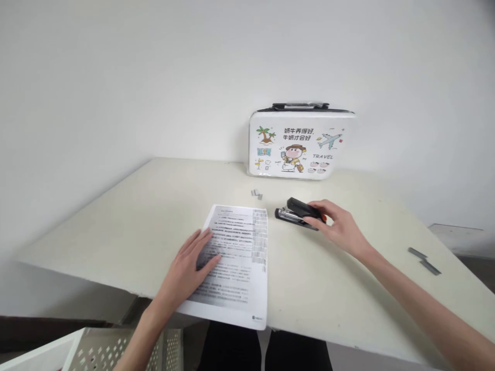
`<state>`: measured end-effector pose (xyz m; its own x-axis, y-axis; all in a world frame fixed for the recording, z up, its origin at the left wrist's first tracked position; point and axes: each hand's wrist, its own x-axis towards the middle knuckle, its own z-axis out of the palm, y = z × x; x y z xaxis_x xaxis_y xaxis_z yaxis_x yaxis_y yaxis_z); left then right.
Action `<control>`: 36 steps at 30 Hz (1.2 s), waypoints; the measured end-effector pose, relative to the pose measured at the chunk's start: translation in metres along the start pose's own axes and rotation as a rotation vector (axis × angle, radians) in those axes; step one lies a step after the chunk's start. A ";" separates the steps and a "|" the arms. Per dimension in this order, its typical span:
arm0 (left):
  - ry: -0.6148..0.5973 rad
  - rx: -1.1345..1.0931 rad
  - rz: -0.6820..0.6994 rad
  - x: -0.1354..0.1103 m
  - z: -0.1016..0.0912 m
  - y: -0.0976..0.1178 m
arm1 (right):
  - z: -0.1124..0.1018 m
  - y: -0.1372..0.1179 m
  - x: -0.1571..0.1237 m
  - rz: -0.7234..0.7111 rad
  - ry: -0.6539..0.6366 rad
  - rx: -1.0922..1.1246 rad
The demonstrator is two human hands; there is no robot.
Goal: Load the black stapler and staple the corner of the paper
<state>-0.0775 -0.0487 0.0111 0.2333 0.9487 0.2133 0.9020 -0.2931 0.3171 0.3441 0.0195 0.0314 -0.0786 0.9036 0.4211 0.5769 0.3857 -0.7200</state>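
Left hand [189, 268] flat on the printed paper [235, 288], fingers loosely spread, palm down; sheet lies at the near edge of the table [309, 299], overhanging it. Right hand [337, 224] grasps the rear of a black stapler [303, 210], thumb and fingers closed round it, just right of the paper. White case [301, 147] stands upright behind, shut, contents hidden. Pierced basket [95, 350] low at left, cut by the frame; its contents hard to make out.
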 end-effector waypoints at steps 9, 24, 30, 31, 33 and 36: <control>0.002 0.078 0.070 0.017 -0.011 0.013 | -0.040 0.039 -0.051 0.058 -0.030 -0.039; -0.102 -0.059 0.420 0.088 0.018 0.111 | -0.039 0.032 -0.049 0.168 -0.090 0.090; -0.152 -0.254 0.515 0.136 0.052 0.147 | -0.039 0.034 -0.046 0.306 0.006 0.100; -0.162 -0.273 0.520 0.142 0.058 0.150 | -0.039 0.035 -0.045 0.319 0.027 0.097; -0.171 -0.310 0.539 0.152 0.068 0.156 | -0.039 0.036 -0.044 0.337 0.052 0.093; -0.171 -0.361 0.576 0.161 0.078 0.163 | -0.038 0.037 -0.043 0.349 0.053 0.071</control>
<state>0.1352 0.0654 0.0245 0.7187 0.6269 0.3010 0.4471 -0.7480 0.4904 0.3996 -0.0126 0.0076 0.1568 0.9729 0.1698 0.5034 0.0692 -0.8613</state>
